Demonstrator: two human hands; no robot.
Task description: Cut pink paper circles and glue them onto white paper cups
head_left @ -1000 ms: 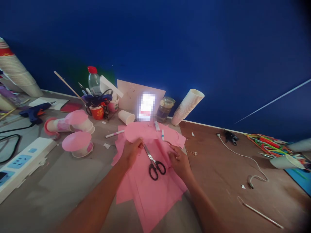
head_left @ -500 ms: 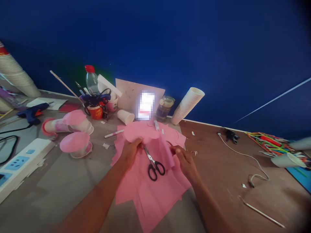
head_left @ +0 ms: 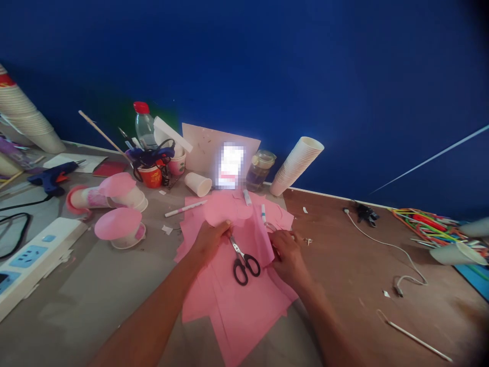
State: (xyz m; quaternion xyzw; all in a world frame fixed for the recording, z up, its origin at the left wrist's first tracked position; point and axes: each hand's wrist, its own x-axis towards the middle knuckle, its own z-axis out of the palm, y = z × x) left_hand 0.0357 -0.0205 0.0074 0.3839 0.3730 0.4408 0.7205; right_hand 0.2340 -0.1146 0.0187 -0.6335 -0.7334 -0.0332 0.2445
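A loose pile of pink paper sheets [head_left: 233, 300] with ragged cut edges covers the middle of the table, and a rounded pink cut-out [head_left: 227, 210] lies at its far end. My left hand [head_left: 209, 242] grips the paper just below that cut-out. My right hand [head_left: 288, 257] pinches a raised paper flap at the right edge of the pile. Black-handled scissors [head_left: 242, 262] lie closed on the paper between my hands, touching neither.
Beyond the paper stand a pen cup [head_left: 150, 176], a red-capped bottle [head_left: 144, 126] and stacked paper cups [head_left: 297, 165]. Pink-topped cup constructions [head_left: 118, 227] and a glue gun [head_left: 49, 179] are at left; a power strip [head_left: 34, 257] lies near. A white cable [head_left: 385, 244] crosses the brown surface at right.
My right hand has moved down and right, drawing the pink flap with it. The flap now stands folded beside the scissors. The view has shifted slightly.
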